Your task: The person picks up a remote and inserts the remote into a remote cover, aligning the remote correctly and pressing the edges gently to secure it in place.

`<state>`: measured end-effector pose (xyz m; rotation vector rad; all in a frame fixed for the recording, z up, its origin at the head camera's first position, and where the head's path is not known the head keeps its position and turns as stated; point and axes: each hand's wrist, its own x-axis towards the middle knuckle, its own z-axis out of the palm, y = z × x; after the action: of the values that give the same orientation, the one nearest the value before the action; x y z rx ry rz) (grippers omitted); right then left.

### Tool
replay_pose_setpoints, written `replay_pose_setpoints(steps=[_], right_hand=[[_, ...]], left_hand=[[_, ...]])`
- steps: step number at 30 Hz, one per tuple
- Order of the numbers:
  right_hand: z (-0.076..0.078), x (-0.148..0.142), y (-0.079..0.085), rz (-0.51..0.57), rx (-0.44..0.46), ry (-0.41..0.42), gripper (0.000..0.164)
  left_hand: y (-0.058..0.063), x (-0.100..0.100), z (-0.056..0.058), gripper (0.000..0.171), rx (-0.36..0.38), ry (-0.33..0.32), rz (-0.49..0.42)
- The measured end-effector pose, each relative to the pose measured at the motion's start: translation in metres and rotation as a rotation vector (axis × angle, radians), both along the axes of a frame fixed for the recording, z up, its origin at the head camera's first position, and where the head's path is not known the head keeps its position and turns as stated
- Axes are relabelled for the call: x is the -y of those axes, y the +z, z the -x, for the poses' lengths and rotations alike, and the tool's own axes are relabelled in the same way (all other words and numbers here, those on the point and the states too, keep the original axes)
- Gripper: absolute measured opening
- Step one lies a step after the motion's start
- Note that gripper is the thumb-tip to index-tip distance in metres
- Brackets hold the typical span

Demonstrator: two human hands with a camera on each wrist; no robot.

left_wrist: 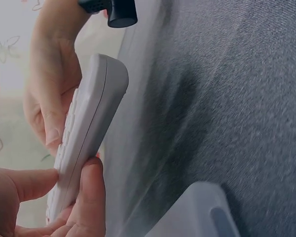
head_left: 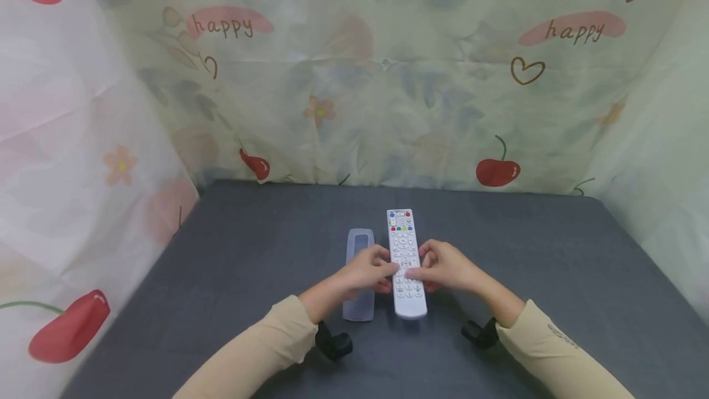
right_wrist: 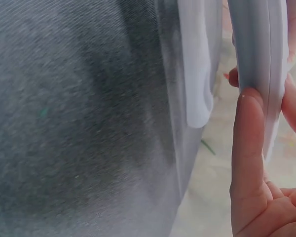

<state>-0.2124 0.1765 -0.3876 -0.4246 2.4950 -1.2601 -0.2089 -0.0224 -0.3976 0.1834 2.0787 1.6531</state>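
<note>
A white remote control (head_left: 405, 263) with rows of buttons is held up over the dark table, its button side turned up. My left hand (head_left: 365, 271) pinches its left edge, thumb on the front and fingers behind. From the other side my right hand (head_left: 447, 265) grips the right edge, its thumb across the lower buttons. In the left wrist view the remote (left_wrist: 84, 123) stands clear of the cloth. Just left of it lies a translucent remote cover (head_left: 359, 306), partly hidden behind my left hand; the right wrist view shows the cover (right_wrist: 196, 64) on the table too.
The table (head_left: 266, 245) has a dark grey cloth top. A patterned curtain (head_left: 382, 128) with cherries and hearts hangs behind it and along both sides. Black wrist cameras (head_left: 334, 342) sit under both sleeves, close above the table.
</note>
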Motion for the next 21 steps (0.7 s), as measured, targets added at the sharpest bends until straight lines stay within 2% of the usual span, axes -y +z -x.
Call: replay_pose_setpoints(steps=[6, 12, 21], right_hand=[[0.000, 0.007, 0.006, 0.039, -0.038, 0.008, 0.053], [0.000, 0.014, 0.010, 0.060, -0.056, -0.001, 0.051], [-0.002, 0.021, 0.016, 0.156, -0.018, 0.013, 0.050]], left_hand=[[0.007, 0.011, 0.003, 0.038, -0.048, -0.010, 0.012], [0.016, 0.022, 0.004, 0.049, -0.098, -0.020, 0.038], [0.023, 0.032, 0.003, 0.051, -0.120, -0.018, 0.025]])
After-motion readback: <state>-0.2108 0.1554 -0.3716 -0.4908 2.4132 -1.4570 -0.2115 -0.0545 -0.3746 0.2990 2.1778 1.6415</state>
